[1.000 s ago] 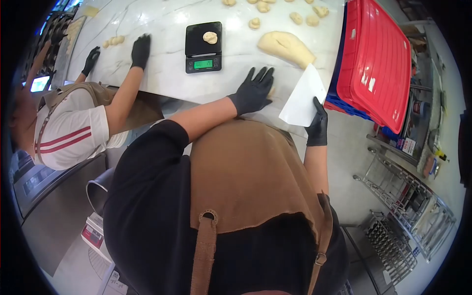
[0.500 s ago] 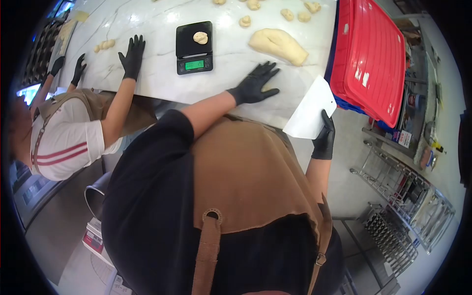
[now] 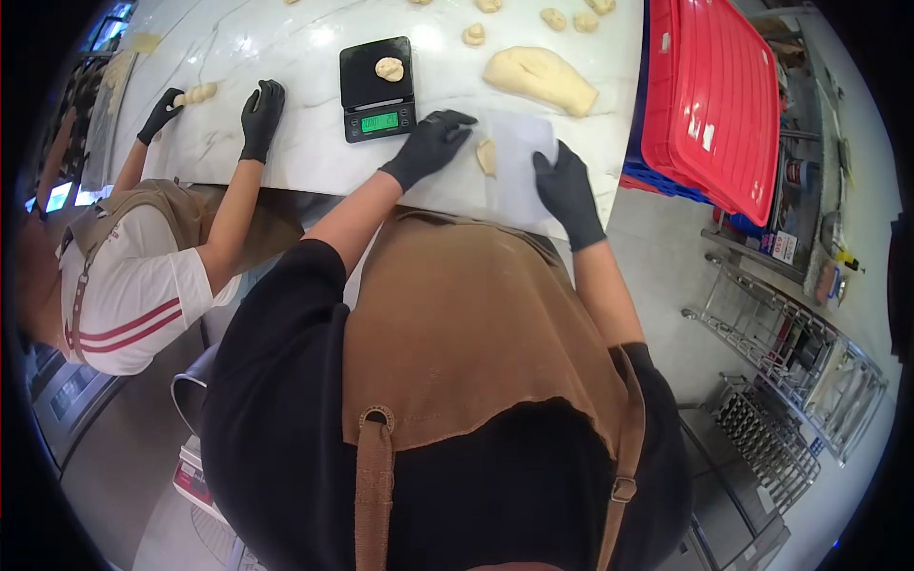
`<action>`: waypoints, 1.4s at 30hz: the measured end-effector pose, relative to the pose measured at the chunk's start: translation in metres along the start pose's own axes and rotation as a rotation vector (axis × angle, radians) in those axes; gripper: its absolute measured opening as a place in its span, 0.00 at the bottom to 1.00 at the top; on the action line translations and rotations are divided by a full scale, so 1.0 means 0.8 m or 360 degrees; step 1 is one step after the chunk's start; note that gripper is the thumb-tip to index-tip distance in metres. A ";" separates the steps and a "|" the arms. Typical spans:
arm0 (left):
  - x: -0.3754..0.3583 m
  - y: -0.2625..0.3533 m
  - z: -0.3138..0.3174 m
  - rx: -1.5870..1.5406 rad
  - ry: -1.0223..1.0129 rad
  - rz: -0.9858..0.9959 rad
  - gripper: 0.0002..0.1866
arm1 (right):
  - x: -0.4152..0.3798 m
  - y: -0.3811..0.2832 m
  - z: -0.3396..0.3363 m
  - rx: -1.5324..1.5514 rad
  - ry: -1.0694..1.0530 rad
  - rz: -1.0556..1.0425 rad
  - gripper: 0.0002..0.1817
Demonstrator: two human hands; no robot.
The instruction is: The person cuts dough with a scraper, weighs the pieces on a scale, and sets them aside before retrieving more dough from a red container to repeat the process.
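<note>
My right hand [image 3: 568, 195], in a black glove, grips a white scraper [image 3: 522, 167] that is blurred by motion over the marble table [image 3: 305, 105]. Just left of the scraper lies a small dough piece [image 3: 486, 157]. My left hand [image 3: 430, 149], also gloved in black, is near the scale's lower right corner; its fingers point right, and whether they hold anything is unclear. On the black digital scale [image 3: 376, 88] with its lit green display rests a dough lump [image 3: 389, 68]. A large dough slab [image 3: 541, 80] lies beyond the scraper.
Several small dough pieces [image 3: 473, 34] lie along the far side. A red lid or crate [image 3: 709, 114] on blue ones stands at the right table edge. At left, a co-worker's gloved hands [image 3: 261, 119] are beside a row of dough balls [image 3: 196, 94]. A wire rack [image 3: 790, 362] stands lower right.
My right hand has brought the scraper left and onto the table area. My left hand has moved left toward the scale, uncovering the small dough piece. The co-worker's hands have shifted around the dough row.
</note>
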State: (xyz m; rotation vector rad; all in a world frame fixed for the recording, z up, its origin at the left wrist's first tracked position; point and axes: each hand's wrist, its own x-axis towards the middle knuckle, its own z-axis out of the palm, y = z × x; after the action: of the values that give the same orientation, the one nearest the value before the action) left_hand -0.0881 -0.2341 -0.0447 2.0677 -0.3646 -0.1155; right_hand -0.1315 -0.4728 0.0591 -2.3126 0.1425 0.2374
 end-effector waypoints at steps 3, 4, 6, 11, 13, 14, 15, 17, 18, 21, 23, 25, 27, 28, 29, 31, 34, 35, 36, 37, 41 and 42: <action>-0.003 -0.001 0.022 0.0317 -0.0044 0.0461 0.13 | 0.015 -0.009 0.031 -0.0253 -0.0126 0.0129 0.19; -0.005 -0.001 0.024 0.0313 -0.0072 0.0469 0.14 | 0.013 -0.009 0.032 -0.0257 -0.0111 0.0142 0.18; -0.011 -0.002 0.021 0.0317 -0.0117 0.0475 0.15 | 0.011 -0.010 0.039 -0.0263 -0.0093 0.0152 0.17; -0.023 -0.002 0.009 0.0307 -0.0232 0.0289 0.12 | 0.049 -0.021 0.080 -0.0246 0.0146 0.0042 0.17; -0.025 -0.014 0.005 0.0354 -0.0154 0.0317 0.10 | 0.069 -0.031 0.084 -0.0160 0.0145 0.0068 0.17; -0.023 -0.012 -0.009 0.0347 -0.0023 0.0318 0.09 | 0.071 -0.032 0.083 -0.0112 0.0198 0.0039 0.17; -0.016 -0.004 -0.031 0.0337 0.0108 0.0323 0.09 | 0.072 -0.030 0.079 -0.0067 0.0253 0.0009 0.17; 0.001 0.008 -0.083 0.0374 0.0355 0.0175 0.09 | 0.055 -0.044 0.056 0.0142 0.0298 -0.0012 0.19; 0.011 0.001 -0.108 0.0421 0.0474 0.0016 0.10 | 0.049 -0.032 0.046 0.0198 0.0280 -0.0012 0.19; 0.044 -0.069 -0.158 0.0728 0.0607 0.0081 0.13 | 0.020 -0.012 0.021 0.0318 0.0259 0.0060 0.18; 0.049 -0.072 -0.175 0.0825 0.0437 0.0068 0.13 | 0.002 -0.005 0.005 0.0373 0.0213 0.0160 0.18; 0.053 -0.085 -0.198 0.0539 0.0724 0.0223 0.12 | -0.011 0.003 -0.011 0.0473 0.0298 0.0185 0.18; 0.037 -0.075 -0.211 0.0181 0.1101 0.0116 0.13 | -0.028 0.025 -0.024 0.0491 0.0401 0.0203 0.19; 0.023 -0.060 -0.222 0.0119 0.1208 -0.0019 0.12 | -0.033 0.034 -0.031 0.0496 0.0427 0.0234 0.19; 0.012 -0.062 -0.228 0.0103 0.1159 -0.0172 0.12 | -0.035 0.041 -0.035 0.0545 0.0486 0.0261 0.20; -0.001 -0.077 -0.229 0.0145 0.1030 -0.0278 0.11 | -0.041 0.050 -0.044 0.0684 0.0554 0.0289 0.22; -0.014 -0.069 -0.226 0.0286 0.0882 0.0030 0.10 | -0.052 0.070 -0.051 0.0804 0.0579 0.0329 0.23; -0.015 -0.062 -0.228 0.0300 0.0835 0.0063 0.09 | -0.058 0.061 -0.056 0.0738 0.0581 0.0314 0.22; -0.013 -0.051 -0.229 0.0312 0.0787 0.0098 0.09 | -0.060 0.065 -0.057 0.0812 0.0555 0.0323 0.23; -0.006 -0.040 -0.231 0.0381 0.0803 0.0141 0.09 | -0.062 0.068 -0.057 0.0818 0.0551 0.0351 0.23; 0.006 -0.035 -0.226 0.0305 0.0754 0.0092 0.10 | -0.067 0.066 -0.049 0.0654 0.0591 0.0292 0.19; 0.009 -0.032 -0.223 0.0294 0.0678 0.0075 0.11 | -0.066 0.062 -0.049 0.0632 0.0589 0.0281 0.19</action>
State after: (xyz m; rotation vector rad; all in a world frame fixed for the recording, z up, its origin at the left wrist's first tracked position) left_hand -0.0352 -0.0762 0.0235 2.1939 -0.1640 0.3960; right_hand -0.1866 -0.5340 0.0611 -1.9261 0.5324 -0.1266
